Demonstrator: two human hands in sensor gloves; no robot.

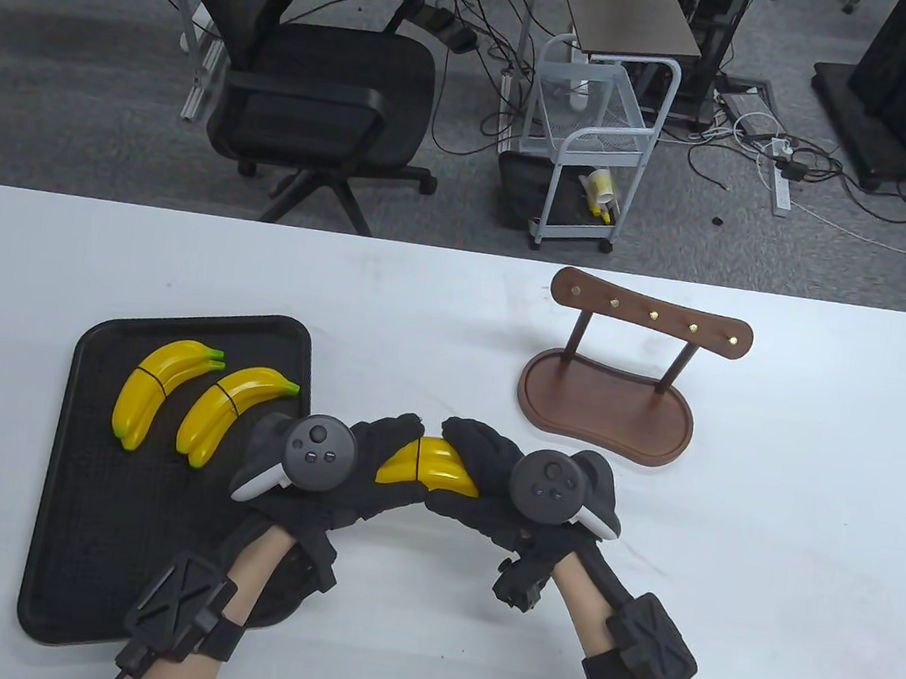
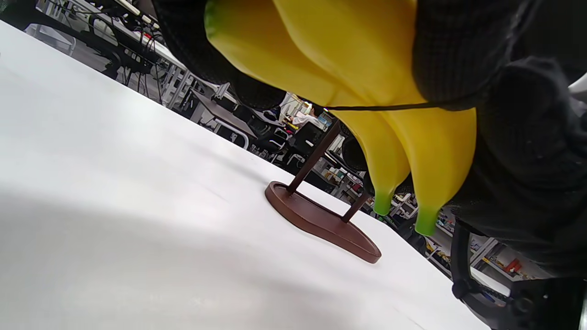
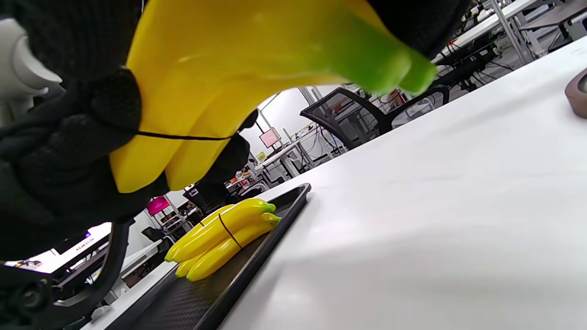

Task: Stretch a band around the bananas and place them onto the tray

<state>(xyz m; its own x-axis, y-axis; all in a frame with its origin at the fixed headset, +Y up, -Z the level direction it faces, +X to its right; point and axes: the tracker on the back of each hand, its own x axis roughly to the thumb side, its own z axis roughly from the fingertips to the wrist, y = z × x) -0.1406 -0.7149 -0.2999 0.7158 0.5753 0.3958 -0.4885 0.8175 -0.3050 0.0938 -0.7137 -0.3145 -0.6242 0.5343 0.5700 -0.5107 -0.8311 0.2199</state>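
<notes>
Both hands hold one pair of yellow toy bananas (image 1: 429,470) above the table, just right of the black tray (image 1: 101,543). My left hand (image 1: 372,450) grips the bananas' left end, my right hand (image 1: 479,460) the right end. A thin black band (image 2: 390,107) runs across the middle of the pair (image 3: 183,136). The green tips (image 2: 403,213) point away from the left wrist camera. Two other banded banana pairs (image 1: 159,388) (image 1: 231,410) lie on the tray's far half.
A brown wooden stand (image 1: 608,393) with brass pegs sits on the white table to the right of the hands. The tray's near half (image 1: 91,492) holds nothing. An office chair and a white cart stand on the floor beyond the table's far edge.
</notes>
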